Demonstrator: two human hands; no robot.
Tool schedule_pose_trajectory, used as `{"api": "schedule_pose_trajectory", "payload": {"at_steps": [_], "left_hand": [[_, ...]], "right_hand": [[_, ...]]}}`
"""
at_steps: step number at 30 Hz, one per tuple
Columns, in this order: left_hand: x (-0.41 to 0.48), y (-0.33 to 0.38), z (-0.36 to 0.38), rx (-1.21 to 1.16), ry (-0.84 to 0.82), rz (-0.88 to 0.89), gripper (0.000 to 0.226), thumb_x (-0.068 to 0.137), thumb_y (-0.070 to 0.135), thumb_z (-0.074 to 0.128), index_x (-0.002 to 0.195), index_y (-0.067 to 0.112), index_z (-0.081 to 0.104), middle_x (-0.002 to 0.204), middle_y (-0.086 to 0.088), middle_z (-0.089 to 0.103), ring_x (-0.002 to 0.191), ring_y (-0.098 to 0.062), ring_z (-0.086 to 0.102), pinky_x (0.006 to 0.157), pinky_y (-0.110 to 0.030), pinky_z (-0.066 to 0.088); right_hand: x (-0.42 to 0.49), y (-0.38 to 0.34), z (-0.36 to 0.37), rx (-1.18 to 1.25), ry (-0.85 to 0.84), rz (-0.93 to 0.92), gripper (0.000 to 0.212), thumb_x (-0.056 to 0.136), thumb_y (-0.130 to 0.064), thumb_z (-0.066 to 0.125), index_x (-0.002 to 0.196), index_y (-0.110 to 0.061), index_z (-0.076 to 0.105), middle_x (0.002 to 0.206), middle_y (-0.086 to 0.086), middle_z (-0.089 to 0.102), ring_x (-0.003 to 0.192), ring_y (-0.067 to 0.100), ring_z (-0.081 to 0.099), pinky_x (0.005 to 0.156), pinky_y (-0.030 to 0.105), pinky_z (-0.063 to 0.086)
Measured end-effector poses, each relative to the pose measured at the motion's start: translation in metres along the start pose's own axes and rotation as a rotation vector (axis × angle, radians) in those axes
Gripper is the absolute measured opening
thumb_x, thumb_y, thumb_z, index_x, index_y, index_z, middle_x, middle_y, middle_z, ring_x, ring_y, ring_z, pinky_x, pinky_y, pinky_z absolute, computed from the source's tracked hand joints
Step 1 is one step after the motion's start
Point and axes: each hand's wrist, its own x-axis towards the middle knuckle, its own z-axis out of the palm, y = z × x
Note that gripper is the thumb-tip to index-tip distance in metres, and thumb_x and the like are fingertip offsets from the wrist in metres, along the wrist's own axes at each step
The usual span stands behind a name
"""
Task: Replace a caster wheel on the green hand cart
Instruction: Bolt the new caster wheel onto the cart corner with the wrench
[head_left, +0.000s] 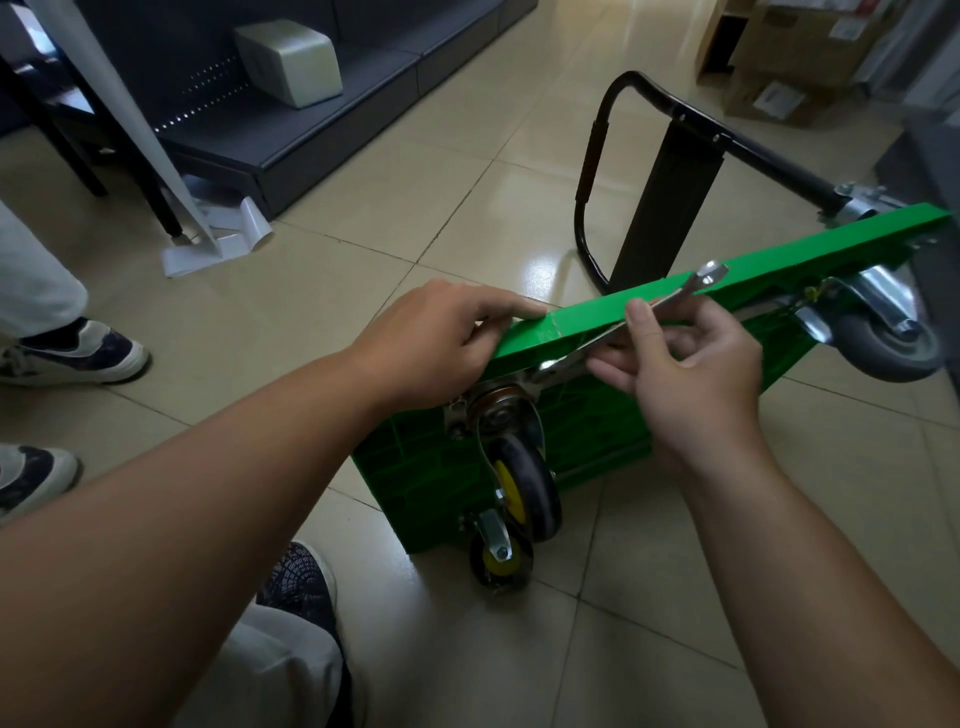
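The green hand cart (582, 452) stands on its side on the tiled floor, underside facing me. My left hand (441, 338) grips its upper edge near the corner. My right hand (680, 364) pinches a silver wrench (670, 299), whose lower end sits at the mounting plate of a black-and-yellow caster (524, 483). A second black-and-yellow caster (501, 558) touches the floor below it. A grey caster (883, 343) is mounted at the cart's far right end. The black folding handle (597, 156) lies on the floor behind the cart.
Another person's shoes (78, 353) stand at the left, and my own shoe (301, 577) is near the cart's corner. A dark shelf base (311, 135) with a white box (291, 60) runs along the back. Cardboard boxes (789, 57) stand at the top right.
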Motion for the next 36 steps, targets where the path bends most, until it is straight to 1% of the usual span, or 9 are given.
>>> {"api": "schedule_pose_trajectory", "payload": {"at_steps": [5, 9, 13, 17, 21, 24, 28, 33, 36], "left_hand": [[0.001, -0.001, 0.001, 0.003, -0.018, -0.006, 0.038, 0.106, 0.022, 0.053, 0.135, 0.044, 0.064, 0.08, 0.028, 0.058, 0.052, -0.004, 0.051, 0.051, -0.023, 0.031], [0.001, -0.003, 0.001, -0.001, -0.021, -0.02, 0.038, 0.106, 0.023, 0.052, 0.135, 0.045, 0.063, 0.091, 0.014, 0.071, 0.05, -0.01, 0.052, 0.049, -0.024, 0.038], [0.002, -0.002, 0.003, -0.01, -0.016, -0.037, 0.037, 0.106, 0.025, 0.052, 0.133, 0.046, 0.064, 0.083, 0.021, 0.064, 0.049, -0.013, 0.053, 0.046, -0.02, 0.037], [0.003, -0.001, 0.003, -0.011, -0.015, -0.048, 0.036, 0.106, 0.026, 0.051, 0.132, 0.048, 0.064, 0.088, 0.012, 0.071, 0.051, -0.018, 0.056, 0.046, -0.025, 0.039], [0.001, 0.002, 0.003, 0.004, -0.028, -0.03, 0.031, 0.104, 0.042, 0.054, 0.134, 0.048, 0.061, 0.115, 0.011, 0.074, 0.075, -0.014, 0.071, 0.068, -0.037, 0.06], [-0.001, 0.004, 0.002, 0.043, -0.072, -0.018, 0.046, 0.096, 0.059, 0.053, 0.141, 0.049, 0.053, 0.129, 0.016, 0.069, 0.092, -0.013, 0.072, 0.079, -0.04, 0.059], [0.002, 0.001, -0.001, 0.012, -0.107, -0.009, 0.056, 0.086, 0.06, 0.05, 0.142, 0.052, 0.052, 0.133, 0.019, 0.066, 0.096, -0.012, 0.069, 0.076, -0.031, 0.05], [0.0, 0.004, -0.001, 0.127, -0.124, 0.032, 0.065, 0.089, 0.065, 0.055, 0.151, 0.05, 0.042, 0.139, 0.013, 0.063, 0.112, -0.013, 0.064, 0.087, -0.035, 0.053], [-0.001, 0.007, -0.002, 0.242, -0.172, 0.126, 0.07, 0.09, 0.063, 0.052, 0.156, 0.056, 0.028, 0.136, 0.011, 0.062, 0.102, -0.013, 0.062, 0.08, -0.034, 0.054]], "right_hand": [[-0.003, 0.009, -0.004, 0.105, 0.056, 0.047, 0.003, 0.1, -0.013, 0.065, 0.101, -0.013, 0.063, 0.105, 0.026, 0.07, 0.08, 0.031, 0.078, 0.069, 0.036, 0.064], [-0.001, 0.009, -0.003, 0.118, 0.05, 0.053, 0.003, 0.1, -0.014, 0.065, 0.102, -0.013, 0.063, 0.102, 0.021, 0.072, 0.081, 0.03, 0.078, 0.069, 0.037, 0.065], [-0.002, 0.009, -0.005, 0.102, 0.033, 0.043, 0.003, 0.1, -0.013, 0.064, 0.103, -0.014, 0.063, 0.103, 0.022, 0.071, 0.081, 0.029, 0.079, 0.068, 0.034, 0.064], [-0.003, 0.009, -0.007, 0.099, 0.025, 0.049, 0.004, 0.1, -0.013, 0.064, 0.104, -0.014, 0.062, 0.105, 0.021, 0.071, 0.083, 0.028, 0.079, 0.069, 0.035, 0.064], [-0.006, 0.006, -0.006, 0.083, 0.028, 0.035, 0.005, 0.1, -0.012, 0.064, 0.104, -0.012, 0.063, 0.103, 0.018, 0.073, 0.083, 0.025, 0.079, 0.07, 0.035, 0.064], [-0.013, 0.002, -0.008, -0.021, -0.007, -0.118, 0.006, 0.097, -0.013, 0.069, 0.1, -0.017, 0.066, 0.092, 0.008, 0.076, 0.082, 0.02, 0.078, 0.068, 0.033, 0.065], [-0.023, -0.002, -0.008, -0.101, -0.068, -0.274, 0.007, 0.096, -0.016, 0.071, 0.1, -0.019, 0.067, 0.094, 0.004, 0.076, 0.088, 0.019, 0.077, 0.073, 0.037, 0.065], [-0.023, 0.006, -0.031, 0.071, 0.065, -0.119, 0.004, 0.097, -0.009, 0.066, 0.099, -0.011, 0.063, 0.095, 0.008, 0.075, 0.088, 0.022, 0.078, 0.07, 0.035, 0.065], [-0.018, 0.019, -0.042, 0.081, 0.094, -0.062, 0.004, 0.098, -0.01, 0.067, 0.097, -0.012, 0.063, 0.096, 0.009, 0.074, 0.087, 0.024, 0.078, 0.07, 0.036, 0.065]]}}
